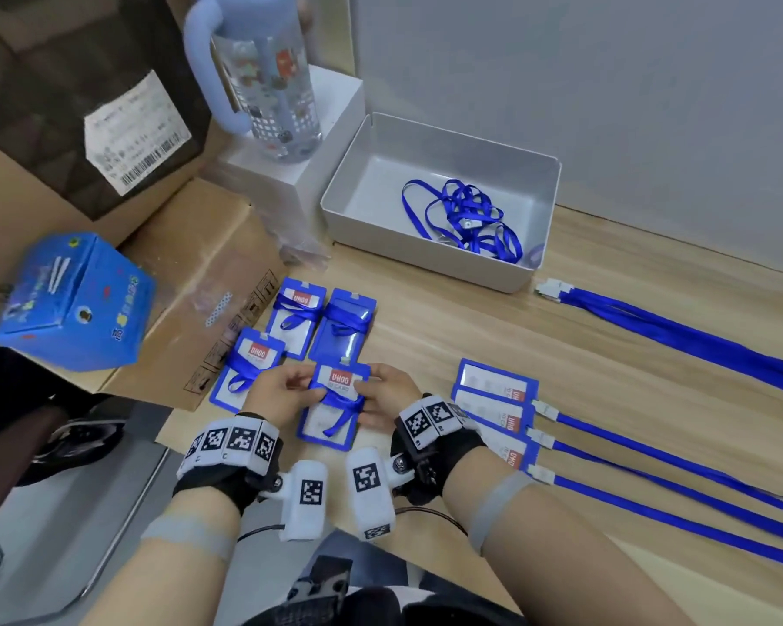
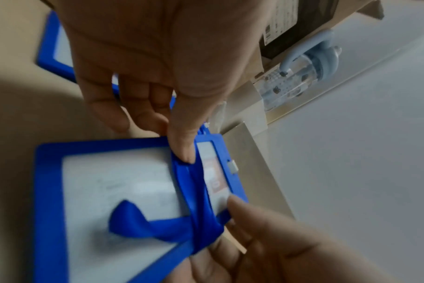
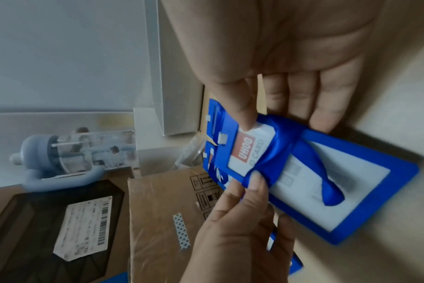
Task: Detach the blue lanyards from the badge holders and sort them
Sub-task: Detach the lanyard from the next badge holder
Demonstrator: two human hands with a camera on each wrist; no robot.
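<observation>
Wooden desk [image 1: 493, 345]: near the grey tray [image 1: 444, 264], left hand [image 1: 281, 395] and right hand [image 1: 387, 395] both pinch the wrapped badge holder [image 1: 331, 406]; its tight blue lanyard [image 1: 342, 406] could snag and flip the holder loose.

Wrapped badge holders [image 1: 333, 402]: four, at 7 o'clock
Badge holders with straightened lanyards [image 1: 498, 386]: three, overlapping, at 4 o'clock
Grey tray [image 1: 548, 205]: one, at 12 o'clock
Loose lanyards in tray [image 1: 466, 214]: tangled, count unclear
Lanyard bundle [image 1: 679, 329]: one, at 2 o'clock
</observation>
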